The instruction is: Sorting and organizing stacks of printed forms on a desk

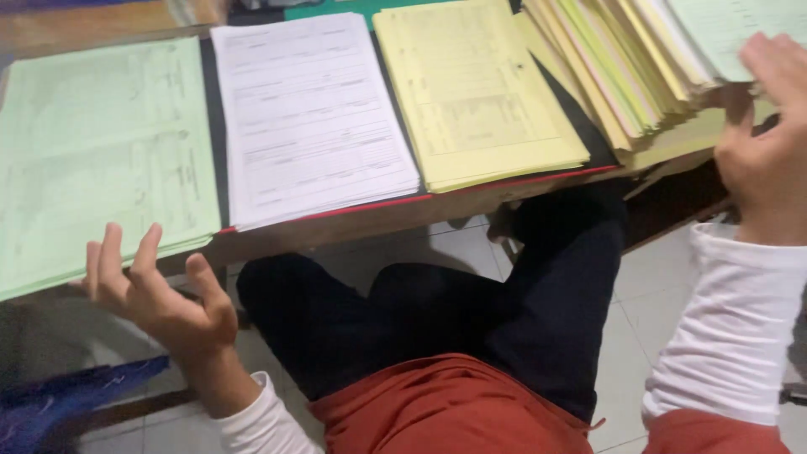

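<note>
Mixed paper stack [639,76] on desk [378,220]: right hand [769,143] fingers grasping it, left hand [160,294] released w/ nothing, tile floor [664,286].

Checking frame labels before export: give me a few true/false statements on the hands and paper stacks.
1. The left hand is open, palm up, holding nothing. True.
2. The right hand rests on the white stack. False: it touches the mixed-colour stack at the far right.
3. The yellow stack lies between the white and mixed-colour stacks. True.
4. The green stack is at the far right. False: it is at the far left.
</note>
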